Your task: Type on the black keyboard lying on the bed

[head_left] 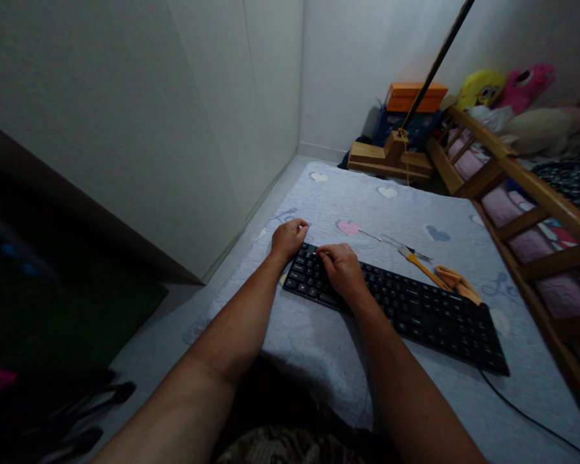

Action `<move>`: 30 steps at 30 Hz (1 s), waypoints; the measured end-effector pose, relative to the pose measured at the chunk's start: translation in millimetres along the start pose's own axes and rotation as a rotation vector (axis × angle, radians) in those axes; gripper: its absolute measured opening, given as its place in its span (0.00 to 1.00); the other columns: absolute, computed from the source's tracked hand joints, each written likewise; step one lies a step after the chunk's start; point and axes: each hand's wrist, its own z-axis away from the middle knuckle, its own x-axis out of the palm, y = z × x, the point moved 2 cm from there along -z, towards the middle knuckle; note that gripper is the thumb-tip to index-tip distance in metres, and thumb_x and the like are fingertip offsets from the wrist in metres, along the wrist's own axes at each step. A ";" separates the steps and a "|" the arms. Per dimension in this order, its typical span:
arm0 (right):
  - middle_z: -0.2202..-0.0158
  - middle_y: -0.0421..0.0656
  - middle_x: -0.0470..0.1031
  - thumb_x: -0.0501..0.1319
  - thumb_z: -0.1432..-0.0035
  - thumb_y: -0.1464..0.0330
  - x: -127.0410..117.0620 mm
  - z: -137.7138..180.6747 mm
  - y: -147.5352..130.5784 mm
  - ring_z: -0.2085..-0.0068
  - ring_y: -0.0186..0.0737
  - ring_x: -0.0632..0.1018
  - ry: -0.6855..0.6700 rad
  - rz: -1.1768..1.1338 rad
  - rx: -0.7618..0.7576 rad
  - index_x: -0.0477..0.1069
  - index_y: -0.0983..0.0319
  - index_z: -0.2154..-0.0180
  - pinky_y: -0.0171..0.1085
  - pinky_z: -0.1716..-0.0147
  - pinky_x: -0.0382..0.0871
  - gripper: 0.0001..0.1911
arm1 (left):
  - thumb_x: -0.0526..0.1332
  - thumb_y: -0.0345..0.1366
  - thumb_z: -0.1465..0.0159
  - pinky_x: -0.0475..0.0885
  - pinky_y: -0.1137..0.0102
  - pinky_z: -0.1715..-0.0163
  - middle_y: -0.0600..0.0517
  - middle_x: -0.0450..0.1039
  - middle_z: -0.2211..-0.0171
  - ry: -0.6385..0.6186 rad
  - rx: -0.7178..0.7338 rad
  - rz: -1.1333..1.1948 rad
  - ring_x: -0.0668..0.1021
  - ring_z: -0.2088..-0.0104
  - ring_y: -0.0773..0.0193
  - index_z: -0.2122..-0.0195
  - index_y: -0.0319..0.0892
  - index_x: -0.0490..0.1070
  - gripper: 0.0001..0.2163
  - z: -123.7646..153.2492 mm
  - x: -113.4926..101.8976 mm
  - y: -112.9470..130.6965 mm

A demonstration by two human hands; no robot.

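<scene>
A black keyboard (415, 316) is laid flat on a patterned cover (314, 348), apparently so that its keys are within reach of both hands. The left hand (288, 238) is held loosely curled at its far left corner; the right hand (342, 267) is bent over the left-end keys, fingertips nearly pinched. Whether anything is gripped by either cannot be told. A yellow-handled brush (421, 265) and an orange cloth (457, 281) are set behind, probably for easy reach. Script on the cover is only partly legible; no brand can be read.

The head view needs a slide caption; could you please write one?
Right hand over a black keyboard, left hand at its corner, a yellow-handled brush lying just beyond.
</scene>
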 end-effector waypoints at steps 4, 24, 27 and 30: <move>0.62 0.46 0.80 0.56 0.39 0.72 -1.9 -0.2 0.8 0.57 0.47 0.74 0.010 0.007 0.014 0.78 0.59 0.62 0.44 0.54 0.65 0.11 | 0.55 0.41 0.36 0.63 0.72 0.69 0.52 0.76 0.71 -0.012 0.001 -0.012 0.74 0.70 0.65 0.59 0.44 0.77 0.13 -0.6 0.6 -0.7; 0.66 0.45 0.78 0.56 0.41 0.72 -9.2 2.2 3.6 0.60 0.44 0.74 0.066 -0.024 0.014 0.76 0.59 0.67 0.41 0.58 0.64 0.09 | 0.55 0.40 0.36 0.63 0.72 0.70 0.52 0.77 0.69 -0.021 0.000 -0.025 0.74 0.69 0.65 0.59 0.44 0.77 0.13 0.0 -0.6 0.4; 0.67 0.44 0.78 0.56 0.42 0.72 -9.4 2.3 2.1 0.61 0.44 0.74 0.047 -0.027 0.011 0.76 0.59 0.68 0.41 0.58 0.64 0.09 | 0.55 0.40 0.36 0.63 0.72 0.70 0.52 0.77 0.69 -0.020 -0.001 -0.021 0.74 0.69 0.65 0.59 0.44 0.77 0.13 0.4 -0.8 0.4; 0.68 0.44 0.78 0.56 0.42 0.72 -10.0 2.4 0.4 0.62 0.43 0.74 0.022 -0.030 0.004 0.75 0.60 0.69 0.40 0.59 0.63 0.09 | 0.55 0.40 0.36 0.63 0.72 0.70 0.52 0.77 0.70 -0.012 0.009 -0.024 0.74 0.70 0.65 0.59 0.44 0.77 0.13 0.5 -0.7 0.1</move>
